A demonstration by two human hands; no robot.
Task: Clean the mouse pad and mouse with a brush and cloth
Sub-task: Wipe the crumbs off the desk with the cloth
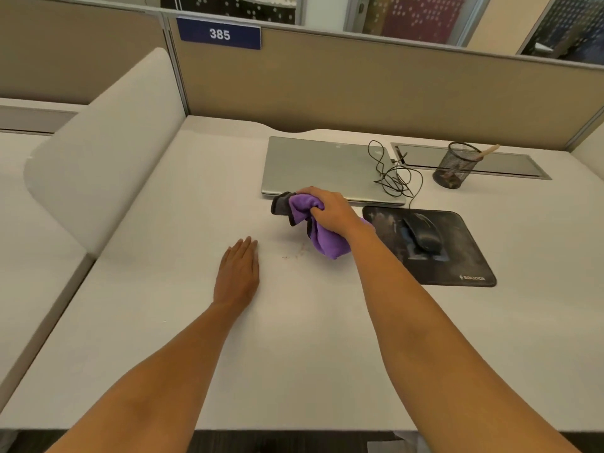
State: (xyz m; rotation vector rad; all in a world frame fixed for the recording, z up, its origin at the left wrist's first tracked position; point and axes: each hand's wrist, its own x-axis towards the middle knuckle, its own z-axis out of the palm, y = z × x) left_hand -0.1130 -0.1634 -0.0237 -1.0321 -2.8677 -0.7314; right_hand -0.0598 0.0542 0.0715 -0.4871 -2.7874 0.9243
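- The right grip [330, 210] is clamped on a purple cloth [325, 243] with a dark edge. The cloth is bunched and hangs below the grip.
- The left grip [238, 273] lies flat on the desk [196, 197], fingers straight and together, holding nothing, near the right grip on its left side.
- The black mouse pad [457, 259] lies just right of the right grip and shows grey dusty smears.
- The black mouse [423, 232] sits on the pad.
- A closed laptop [327, 165] is just behind the right grip.
- Small crumbs [294, 255] lie between the two grips.
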